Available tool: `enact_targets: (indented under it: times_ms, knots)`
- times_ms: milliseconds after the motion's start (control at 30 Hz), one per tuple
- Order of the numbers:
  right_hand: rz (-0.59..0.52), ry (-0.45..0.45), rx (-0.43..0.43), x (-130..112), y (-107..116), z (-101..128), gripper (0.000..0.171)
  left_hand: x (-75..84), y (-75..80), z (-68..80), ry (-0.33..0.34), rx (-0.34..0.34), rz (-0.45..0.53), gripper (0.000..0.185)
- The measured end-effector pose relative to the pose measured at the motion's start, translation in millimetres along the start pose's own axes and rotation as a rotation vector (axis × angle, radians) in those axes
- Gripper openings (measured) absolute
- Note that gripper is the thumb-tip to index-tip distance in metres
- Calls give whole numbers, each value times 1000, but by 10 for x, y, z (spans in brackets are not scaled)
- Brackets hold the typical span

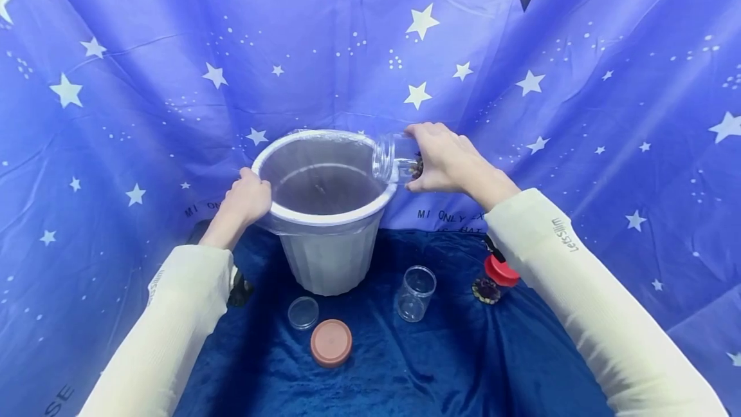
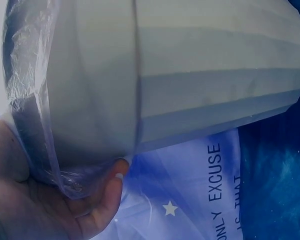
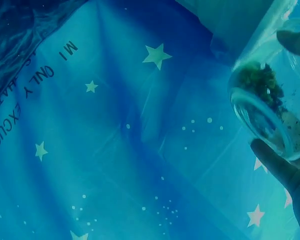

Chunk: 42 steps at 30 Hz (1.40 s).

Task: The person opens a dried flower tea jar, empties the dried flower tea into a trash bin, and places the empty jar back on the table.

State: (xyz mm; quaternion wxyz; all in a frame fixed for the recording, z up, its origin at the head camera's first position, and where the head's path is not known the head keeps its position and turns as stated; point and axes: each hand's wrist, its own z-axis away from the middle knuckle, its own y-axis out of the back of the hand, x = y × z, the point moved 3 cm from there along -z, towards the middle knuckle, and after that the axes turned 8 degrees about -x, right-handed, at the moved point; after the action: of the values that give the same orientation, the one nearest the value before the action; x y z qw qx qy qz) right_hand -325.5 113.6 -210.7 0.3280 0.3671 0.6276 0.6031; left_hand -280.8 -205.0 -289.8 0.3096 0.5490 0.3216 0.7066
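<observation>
A white, fluted waste bin [image 1: 330, 256] lined with a clear plastic bag stands in the middle of the head view. At its left rim my left hand [image 1: 246, 198] grips the edge, with the fingers under the rim and bag [image 2: 32, 90] in the left wrist view. My right hand [image 1: 448, 159] holds a clear jar [image 1: 399, 147] on its side, its mouth over the bin's right rim. Dark, crumbly dried pieces [image 3: 262, 85] lie inside near the jar's base, seen through the wall in the right wrist view.
On the dark blue cloth [image 1: 440, 372] are a clear lid [image 1: 303, 313], a pinkish-orange lid [image 1: 331, 343] and an upright clear jar [image 1: 415, 295]. A red-lidded jar [image 1: 499, 274] lies near my right sleeve. A dark object [image 1: 240, 291] shows partly behind my left sleeve. Starry curtains [image 1: 347, 31] hang behind.
</observation>
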Motion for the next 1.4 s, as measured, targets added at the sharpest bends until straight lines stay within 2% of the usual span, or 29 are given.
enact_targets:
  times_ms: [367,567,867,1233,1400]
  knots:
    - [165,139,105,-82,-65,12,91,-41,21,3,4,-24,-15,59]
    - [198,174,130,-110,-53,9,89,-53,29,-1,-1,-27,-16,60]
    - [281,300,249,-179,-15,-42,86,-91,30,-21,-4,-31,-14,64]
    - [320,316,252,-183,-35,-23,92,-65,22,-29,1,-34,-12,64]
    - [343,351,270,-192,-46,-17,91,-53,22,-35,1,-36,-20,65]
